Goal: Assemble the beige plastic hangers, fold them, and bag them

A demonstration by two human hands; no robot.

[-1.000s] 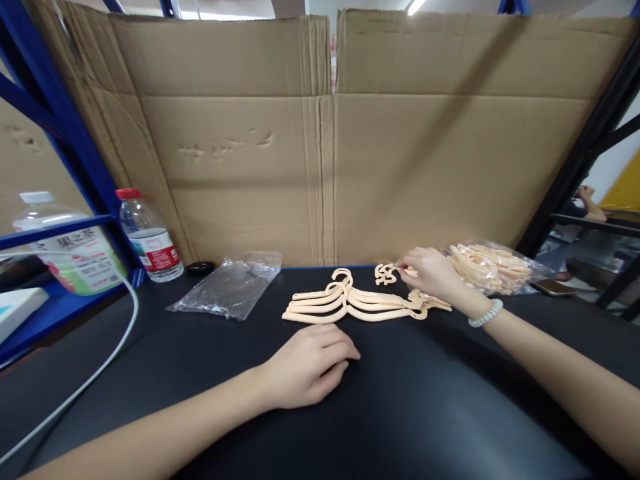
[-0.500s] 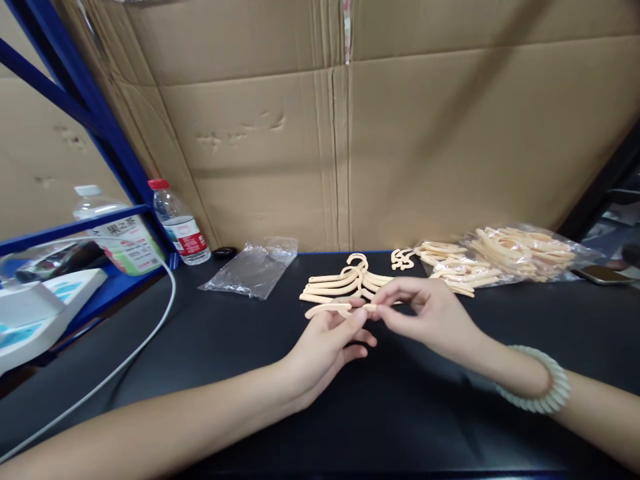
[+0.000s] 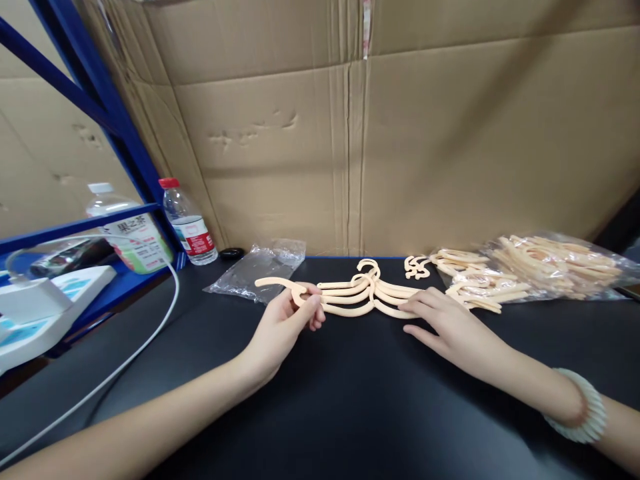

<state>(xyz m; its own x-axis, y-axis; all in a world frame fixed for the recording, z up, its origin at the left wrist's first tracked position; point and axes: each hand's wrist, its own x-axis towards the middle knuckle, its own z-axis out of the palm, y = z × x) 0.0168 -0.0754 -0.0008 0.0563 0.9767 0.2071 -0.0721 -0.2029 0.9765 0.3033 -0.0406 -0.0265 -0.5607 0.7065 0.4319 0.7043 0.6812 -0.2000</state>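
Note:
Several light wooden-coloured hangers [image 3: 350,310] lie overlapped on the black table [image 3: 320,407], their hooks toward the cardboard. Left of them, my left hand [image 3: 287,317] is closed on a loose curved hanger piece [image 3: 273,282], whose one arm sticks out to the left. My right hand [image 3: 440,327] rests at the right arms of the hangers, fingers apart and pointing left, fingertips at the nearest arm; it grips nothing. Small hook pieces [image 3: 416,267] lie behind my right hand.
Bags of hanger parts [image 3: 560,267] and loose arms [image 3: 480,283] lie at right. An empty plastic bag [image 3: 257,270], a red-capped bottle [image 3: 193,230] and a white cable [image 3: 150,340] are at left. A cardboard wall [image 3: 280,153] stands behind.
My hands have moved apart, the left one leftward with the hanger piece, the right one rightward and opened onto the hangers. The view has shifted slightly left.

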